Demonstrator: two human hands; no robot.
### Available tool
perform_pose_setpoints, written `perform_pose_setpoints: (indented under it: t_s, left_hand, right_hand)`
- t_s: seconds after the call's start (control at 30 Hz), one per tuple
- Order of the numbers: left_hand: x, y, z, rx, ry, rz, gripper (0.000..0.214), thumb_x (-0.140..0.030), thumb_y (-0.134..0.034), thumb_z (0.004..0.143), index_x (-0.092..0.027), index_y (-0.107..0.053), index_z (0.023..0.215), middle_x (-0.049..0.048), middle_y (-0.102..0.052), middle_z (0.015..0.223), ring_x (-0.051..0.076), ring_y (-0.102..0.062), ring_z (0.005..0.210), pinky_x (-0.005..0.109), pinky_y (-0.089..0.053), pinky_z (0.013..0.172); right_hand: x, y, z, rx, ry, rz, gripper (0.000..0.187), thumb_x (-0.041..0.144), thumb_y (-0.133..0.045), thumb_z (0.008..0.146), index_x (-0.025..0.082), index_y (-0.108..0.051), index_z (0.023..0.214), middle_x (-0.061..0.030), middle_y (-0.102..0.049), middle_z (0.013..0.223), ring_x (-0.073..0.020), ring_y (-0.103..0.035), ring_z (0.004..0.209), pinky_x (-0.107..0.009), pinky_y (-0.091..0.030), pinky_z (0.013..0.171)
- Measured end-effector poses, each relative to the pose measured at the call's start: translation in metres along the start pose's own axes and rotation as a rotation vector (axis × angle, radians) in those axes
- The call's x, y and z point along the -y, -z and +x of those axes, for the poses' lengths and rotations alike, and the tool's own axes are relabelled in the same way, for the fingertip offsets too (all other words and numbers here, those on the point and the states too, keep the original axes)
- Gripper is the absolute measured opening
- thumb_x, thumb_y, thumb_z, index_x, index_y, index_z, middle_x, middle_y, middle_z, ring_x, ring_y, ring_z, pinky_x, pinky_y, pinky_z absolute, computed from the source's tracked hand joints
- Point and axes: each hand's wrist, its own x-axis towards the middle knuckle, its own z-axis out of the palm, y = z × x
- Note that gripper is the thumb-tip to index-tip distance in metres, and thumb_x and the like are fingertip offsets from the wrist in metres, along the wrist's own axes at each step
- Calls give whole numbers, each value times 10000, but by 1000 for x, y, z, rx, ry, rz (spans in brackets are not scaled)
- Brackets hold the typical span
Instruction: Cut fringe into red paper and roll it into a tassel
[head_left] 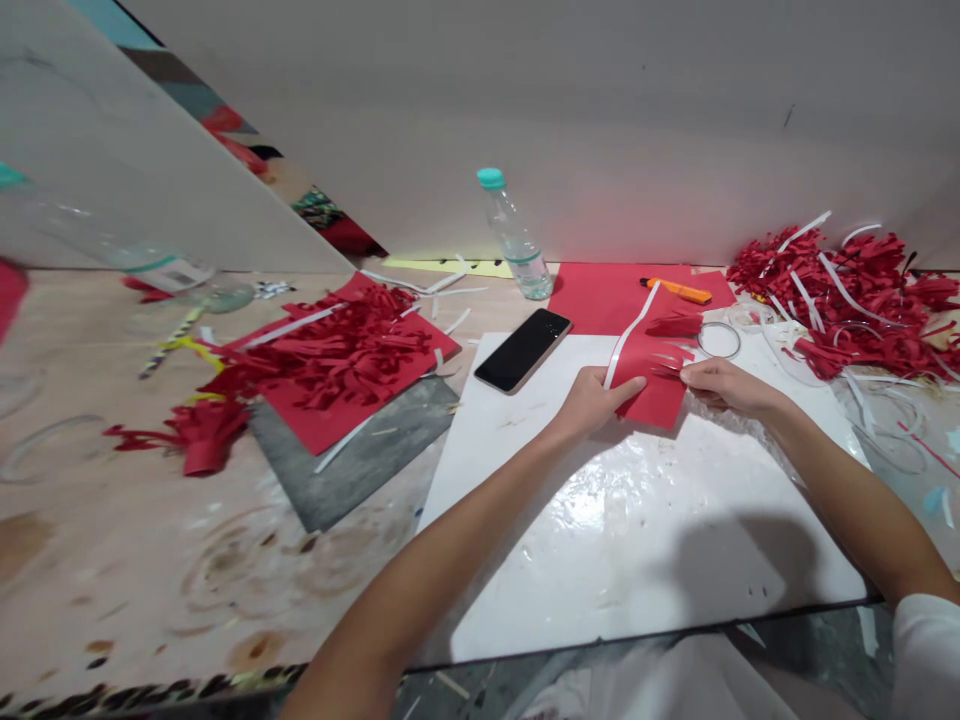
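Observation:
A piece of red paper (651, 378) with fringe cuts along its right side lies on a glossy white board (622, 520). My left hand (592, 402) pinches its lower left edge, thumb on top. My right hand (721, 384) grips the fringed right edge with closed fingers. A white paper strip (628, 335) runs along the red piece's left side.
A black phone (523, 349) lies left of the paper. A water bottle (514, 235), an orange cutter (679, 290) on a red sheet (600, 296), and a tape ring (718, 340) sit behind. Piles of fringed red paper lie at left (341, 350) and right (862, 295).

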Motion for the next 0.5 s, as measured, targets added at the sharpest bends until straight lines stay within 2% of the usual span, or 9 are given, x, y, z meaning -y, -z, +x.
perform_pose_setpoints:
  t_s: [0.17,0.33,0.5]
  left_hand:
    - [4,-2,1,0,1,-22,368,-455,-715,720,-126,-598,605,9,-572,559,103,-482,509,226,-376,501]
    - [6,-1,2,3,15,-28,358,-466,-719,722,-115,-656,685,39,-632,622,126,-537,555,232,-408,523]
    - [2,-2,0,3,18,-10,342,-443,-717,731,-119,-651,648,32,-631,600,117,-531,531,223,-396,503]
  right_hand:
    - [-2,0,1,17,3,7,483,521,-638,833,198,-371,593,99,-243,490,-43,-175,409,-229,-118,402]
    - [-2,0,1,-20,-3,0,490,532,-643,828,199,-375,589,95,-264,475,-43,-182,403,-231,-120,399]
    - [-1,-3,1,-29,-19,1,511,557,-648,810,204,-372,565,99,-254,452,-45,-179,390,-231,-127,387]
